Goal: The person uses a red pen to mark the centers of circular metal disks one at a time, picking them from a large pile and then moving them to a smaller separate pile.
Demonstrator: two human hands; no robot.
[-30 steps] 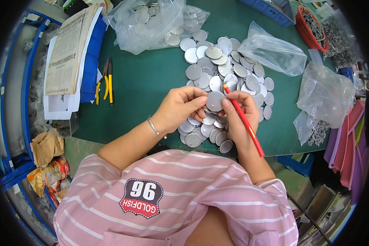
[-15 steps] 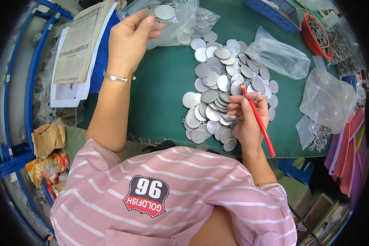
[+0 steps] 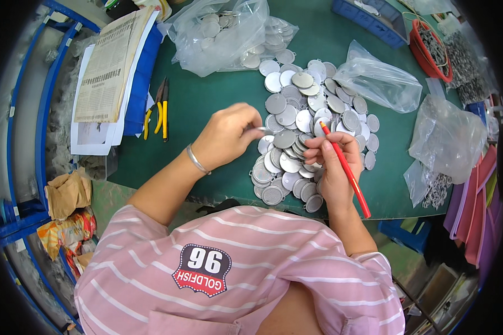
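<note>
Left hand (image 3: 229,135): pinching one edge-on disc (image 3: 261,129). Right hand (image 3: 337,159): curled around red pencil (image 3: 347,173). Beneath it: loose metal discs (image 3: 288,115), heaped; one brush could scatter them.

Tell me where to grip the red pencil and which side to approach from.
Probably by the lower shaft of the red pencil, coming in from the person's right: the right hand holds it near its upper tip, while the slim, straight lower end sticks out free of the grip.
</note>
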